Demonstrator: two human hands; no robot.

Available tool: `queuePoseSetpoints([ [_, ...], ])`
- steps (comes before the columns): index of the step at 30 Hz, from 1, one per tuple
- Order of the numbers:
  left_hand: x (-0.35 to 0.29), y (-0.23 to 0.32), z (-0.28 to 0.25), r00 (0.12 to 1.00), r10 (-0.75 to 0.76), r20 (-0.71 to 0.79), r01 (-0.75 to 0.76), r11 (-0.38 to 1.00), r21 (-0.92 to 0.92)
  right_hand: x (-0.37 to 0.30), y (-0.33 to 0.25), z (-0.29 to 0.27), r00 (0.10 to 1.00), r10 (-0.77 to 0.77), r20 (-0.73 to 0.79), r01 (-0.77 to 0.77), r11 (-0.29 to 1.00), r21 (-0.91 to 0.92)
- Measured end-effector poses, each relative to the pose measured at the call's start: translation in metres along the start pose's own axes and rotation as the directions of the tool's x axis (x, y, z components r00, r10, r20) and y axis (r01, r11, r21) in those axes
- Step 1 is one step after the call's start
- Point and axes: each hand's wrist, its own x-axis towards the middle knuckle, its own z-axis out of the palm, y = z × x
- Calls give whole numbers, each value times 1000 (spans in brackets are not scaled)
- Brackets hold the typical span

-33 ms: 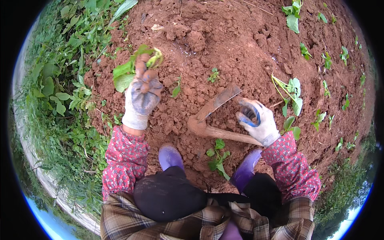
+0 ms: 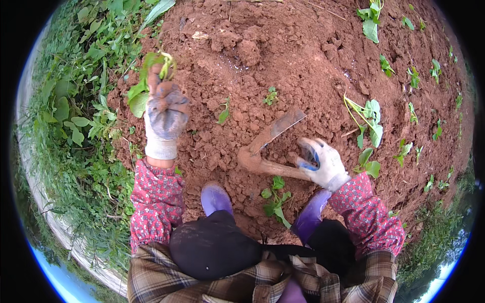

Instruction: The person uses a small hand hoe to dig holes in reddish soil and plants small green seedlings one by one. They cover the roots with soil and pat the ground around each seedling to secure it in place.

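Green leafy stems, too blurred to count, pinched in the narrow grip of the left hand, near the weeds along the left edge of the red soil. One hoe lying ahead of two purple boots. Over its handle, the right hand, fingers curled around a wide hollow; contact impossible to tell. Two small seedlings, one left of the hoe, one beyond; one leafy plant between the boots; one larger sprig right of the right hand.

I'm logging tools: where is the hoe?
In the head view, just right of centre, the hoe lies on red soil, its handle partly hidden by the right hand.
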Motion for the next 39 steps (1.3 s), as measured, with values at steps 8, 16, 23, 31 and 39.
queuePoseSetpoints([
  [8,-18,44,-41,980,129,-151,-133,991,-16,-43,38,84,970,-11,243,101,927,-361],
  [16,-25,55,-59,965,150,-216,-160,987,-29,-16,-18,-67,965,-138,-224,158,985,74],
  [23,-26,46,-72,937,181,-299,-190,982,-2,161,-77,-98,805,191,-562,259,739,622],
  [31,-26,46,-66,891,234,-390,-219,972,84,97,-42,43,993,21,117,-34,993,111],
  [39,-34,50,-76,880,225,-418,-203,974,97,104,-64,-105,823,108,-558,249,815,524],
])
